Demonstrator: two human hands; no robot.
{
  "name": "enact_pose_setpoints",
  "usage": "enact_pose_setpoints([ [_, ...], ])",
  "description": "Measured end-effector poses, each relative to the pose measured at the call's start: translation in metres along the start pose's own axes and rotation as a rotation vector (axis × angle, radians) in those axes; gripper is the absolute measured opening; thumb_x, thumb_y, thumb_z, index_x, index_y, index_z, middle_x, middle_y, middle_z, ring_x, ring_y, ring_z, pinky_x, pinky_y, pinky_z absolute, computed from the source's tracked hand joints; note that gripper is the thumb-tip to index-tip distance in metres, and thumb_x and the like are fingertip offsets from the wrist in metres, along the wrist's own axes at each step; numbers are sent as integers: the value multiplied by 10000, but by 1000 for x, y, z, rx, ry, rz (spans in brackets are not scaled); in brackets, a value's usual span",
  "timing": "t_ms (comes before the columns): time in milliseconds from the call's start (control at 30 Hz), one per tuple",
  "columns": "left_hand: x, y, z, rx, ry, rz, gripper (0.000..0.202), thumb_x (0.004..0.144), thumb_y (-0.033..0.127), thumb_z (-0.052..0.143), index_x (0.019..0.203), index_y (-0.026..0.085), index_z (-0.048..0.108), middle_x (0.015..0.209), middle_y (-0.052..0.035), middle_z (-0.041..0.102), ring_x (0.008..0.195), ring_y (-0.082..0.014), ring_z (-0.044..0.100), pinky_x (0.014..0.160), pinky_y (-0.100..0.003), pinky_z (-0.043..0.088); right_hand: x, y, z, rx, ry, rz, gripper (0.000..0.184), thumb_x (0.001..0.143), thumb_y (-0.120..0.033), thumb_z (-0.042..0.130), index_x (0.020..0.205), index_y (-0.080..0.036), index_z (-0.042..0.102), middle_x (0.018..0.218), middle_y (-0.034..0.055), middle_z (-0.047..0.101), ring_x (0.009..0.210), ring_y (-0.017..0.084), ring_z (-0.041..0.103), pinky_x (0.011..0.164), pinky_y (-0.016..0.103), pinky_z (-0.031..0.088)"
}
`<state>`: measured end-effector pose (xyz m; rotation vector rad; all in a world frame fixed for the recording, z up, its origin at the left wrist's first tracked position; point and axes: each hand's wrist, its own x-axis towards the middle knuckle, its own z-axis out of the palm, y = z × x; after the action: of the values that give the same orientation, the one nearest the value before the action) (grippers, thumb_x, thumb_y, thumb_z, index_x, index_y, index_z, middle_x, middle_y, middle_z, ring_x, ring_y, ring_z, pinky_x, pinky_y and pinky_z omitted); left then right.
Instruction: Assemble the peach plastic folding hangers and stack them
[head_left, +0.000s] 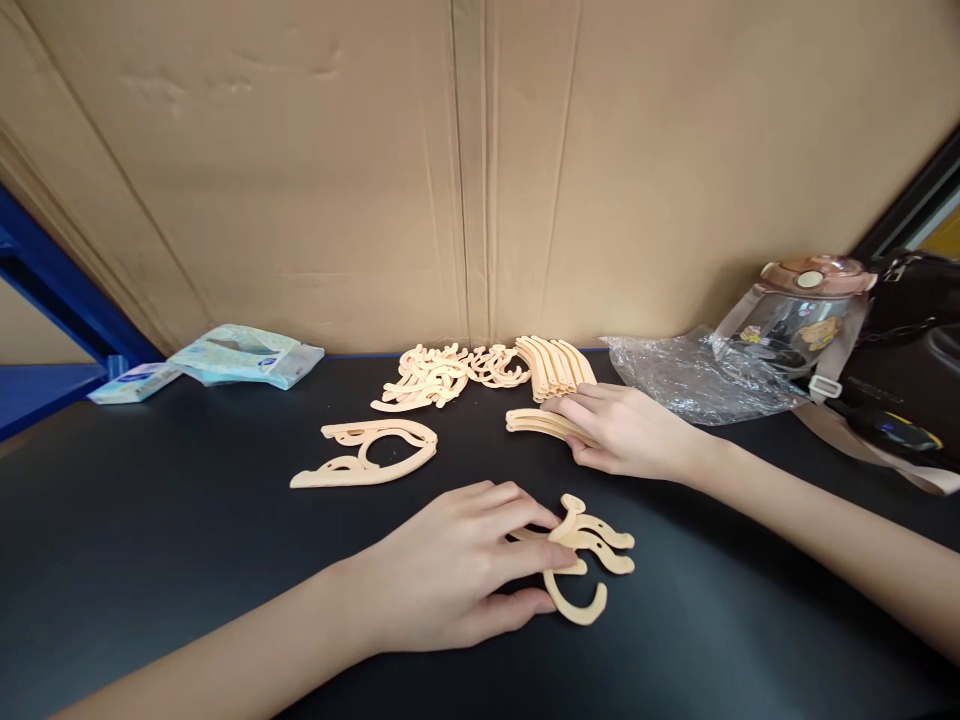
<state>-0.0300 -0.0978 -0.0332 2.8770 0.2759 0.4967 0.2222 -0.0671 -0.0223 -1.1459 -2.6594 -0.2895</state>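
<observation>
Desk: black and matte (150,560), backed by a cardboard wall (480,150), with a blue frame (52,290) at far left.
Left hand: nearest (457,560), palm down, fingers (517,515) curled narrow over one end of the hook piece, thumb closing on it from the near side.
Hook piece: cream plastic (589,560), flat on the desk near the middle front, open hook curve pointing toward the camera, far end clear of the hand.
Right hand: just beyond (626,430), fingers laid almost straight over the curved strips; gripped or only pressed down, cannot tell.
Curved strips: a few stacked (532,422), on the desk, sticking out left from under the right hand.
Joined piece: to the left (367,455), lying alone, well apart from both hands.
Far row: loose pile of hooks (424,378), smaller pile (499,365), and a stack of arms (555,365), close against the wall.
Far corners: tissue packs (247,355) at left; clear plastic bag (690,375), bottle (802,310) and black bag (907,370) at right.
Step in hand: by the look of it, parts picked out, one hand on a hook, the other on strips, nothing joined between them yet.
Next move calls for: a firmer pinch on the thin flat plastic and a lift off the desk, with the two parts lined up end to end.
Open room: wide bare desk at left and front; tighter at right, near the plastic bag; the far piles easily scattered by a sweeping wrist.
</observation>
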Motion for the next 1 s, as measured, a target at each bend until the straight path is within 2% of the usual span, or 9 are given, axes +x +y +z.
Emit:
enact_pose_setpoints([
  [200,1,-1,0,-38,21,17,442,814,480,690,1172,230,623,1077,-51,646,915,-178,602,803,-280,468,-3,4,6,-82,-1,-61,230,927,-207,462,1125,-156,567,968,121,667,909,277,621,786,406,485],
  [333,2,-1,0,-49,19,12,443,817,472,689,1169,210,626,1063,-57,648,899,-179,601,794,-284,463,-6,3,9,-92,25,-62,245,934,-252,482,1140,-147,563,990,120,660,900,273,623,781,407,488],
  [533,2,-2,0,-30,13,-14,318,883,375,641,1158,217,623,1056,-42,644,917,-168,594,819,-276,449,-8,1,11,-42,69,-12,230,951,-273,475,1141,-174,561,1015,96,665,922,254,621,807,393,482],
  [633,2,-2,0,-8,21,-23,288,895,364,625,1145,222,631,1036,-40,645,888,-169,584,797,-279,438,-10,-5,4,25,74,7,232,948,-301,492,1127,-181,580,1024,88,654,922,246,604,812,393,477],
  [767,1,-4,1,-20,49,-17,366,866,443,642,1143,204,625,967,-43,650,834,-177,568,756,-295,419,-13,-21,-11,269,32,-17,216,922,-203,505,1098,-223,628,1048,59,627,950,199,588,817,341,492],
  [867,1,-7,0,-2,120,-116,236,942,344,543,1122,211,616,942,-28,645,839,-173,554,737,-302,405,-16,-33,-17,393,-42,-88,190,916,-211,539,1063,-232,658,1107,46,595,1017,168,576,868,294,490],
  [1000,2,-14,-1,113,213,-290,192,977,213,427,1002,191,616,1026,-34,649,970,-192,552,830,-328,424,-16,-41,-15,312,-61,-135,242,955,-276,503,1131,-218,659,1145,66,576,1086,176,558,935,310,476],
])
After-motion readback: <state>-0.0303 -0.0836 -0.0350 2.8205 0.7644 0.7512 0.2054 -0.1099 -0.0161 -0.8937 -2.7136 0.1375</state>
